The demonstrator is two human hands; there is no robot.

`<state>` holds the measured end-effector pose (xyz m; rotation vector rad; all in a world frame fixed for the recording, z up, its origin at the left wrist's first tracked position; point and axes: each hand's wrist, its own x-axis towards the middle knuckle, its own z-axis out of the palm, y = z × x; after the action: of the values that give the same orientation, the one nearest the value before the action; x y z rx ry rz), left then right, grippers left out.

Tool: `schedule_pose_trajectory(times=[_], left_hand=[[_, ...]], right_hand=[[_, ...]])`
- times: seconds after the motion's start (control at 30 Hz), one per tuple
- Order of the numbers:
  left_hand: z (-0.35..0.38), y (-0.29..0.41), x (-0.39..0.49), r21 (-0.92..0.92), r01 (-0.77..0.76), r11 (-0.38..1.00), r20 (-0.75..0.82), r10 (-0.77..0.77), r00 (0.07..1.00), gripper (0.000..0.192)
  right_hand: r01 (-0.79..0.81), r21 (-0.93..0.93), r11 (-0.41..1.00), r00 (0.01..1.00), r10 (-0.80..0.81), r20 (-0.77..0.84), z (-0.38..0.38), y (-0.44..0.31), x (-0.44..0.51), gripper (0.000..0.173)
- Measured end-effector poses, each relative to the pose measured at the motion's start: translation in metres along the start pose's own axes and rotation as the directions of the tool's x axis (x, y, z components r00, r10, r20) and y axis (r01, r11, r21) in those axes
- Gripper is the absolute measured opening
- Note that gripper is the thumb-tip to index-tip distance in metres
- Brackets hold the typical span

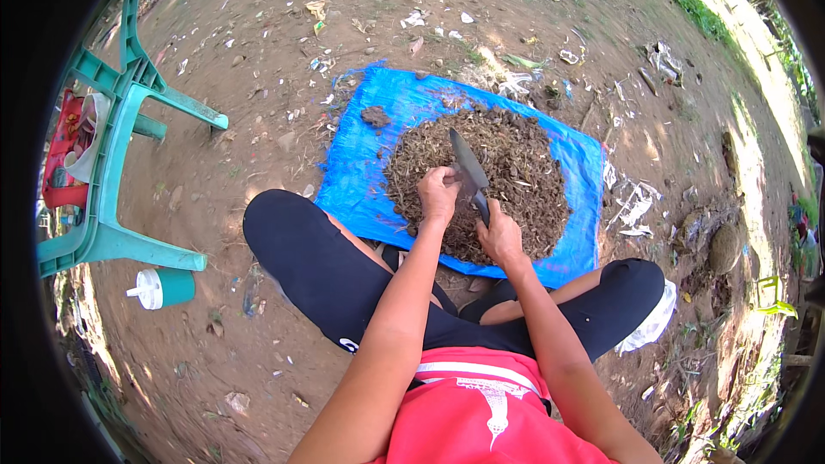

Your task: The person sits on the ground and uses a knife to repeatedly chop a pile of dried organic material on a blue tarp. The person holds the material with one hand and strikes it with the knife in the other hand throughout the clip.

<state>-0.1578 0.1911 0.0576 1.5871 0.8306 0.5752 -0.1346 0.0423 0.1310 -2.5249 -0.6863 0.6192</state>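
A heap of dark soil mixed with dry plant bits point(515, 206) lies on a blue woven plastic sheet point(361, 187) on the ground. My right hand point(501, 232) grips the black handle of a wide-bladed knife point(470, 160), whose blade points up and to the left over the heap. Close to the left side of the blade is my left hand point(441, 192), its fingertips bent together; whether they pinch something small cannot be told. A separate clod of soil point(375, 116) rests on the upper left part of the sheet.
To the left stands a green plastic chair point(122, 206) with a red container point(64, 174) on it. A teal tumbler with a white lid point(174, 287) lies by the chair leg. Plastic scraps point(638, 206) litter the dirt, and a white plastic bag point(651, 325) is beside my right knee.
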Motion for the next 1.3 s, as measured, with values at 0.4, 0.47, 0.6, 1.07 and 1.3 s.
schedule_pose_trajectory(times=[0.4,0.47,0.6,1.07,1.3], left_hand=[[-0.009,-0.004,0.001,0.202,-0.189,0.961,-0.014,0.195,0.981,0.011],[-0.009,-0.007,0.001,0.221,-0.203,0.954,-0.012,0.21,0.978,0.011],[-0.008,-0.001,0.0,0.126,-0.162,0.979,-0.028,0.167,0.986,0.011],[-0.01,-0.01,0.001,0.142,-0.117,0.983,-0.005,0.119,0.993,0.011],[-0.009,0.0,0.0,0.153,-0.129,0.98,0.004,0.13,0.991,0.009]], right_hand=[[0.117,-0.026,0.993,0.987,-0.119,-0.111,0.002,-0.014,0.01,0.043],[0.051,-0.06,0.997,0.999,-0.05,0.014,0.007,-0.006,0.011,0.041],[0.119,0.036,0.992,0.98,-0.112,-0.167,0.003,-0.011,0.011,0.042],[0.206,0.098,0.974,0.931,-0.164,-0.326,-0.008,-0.03,0.009,0.041],[0.01,-0.048,0.999,1.0,-0.009,0.026,0.01,0.006,0.015,0.038]])
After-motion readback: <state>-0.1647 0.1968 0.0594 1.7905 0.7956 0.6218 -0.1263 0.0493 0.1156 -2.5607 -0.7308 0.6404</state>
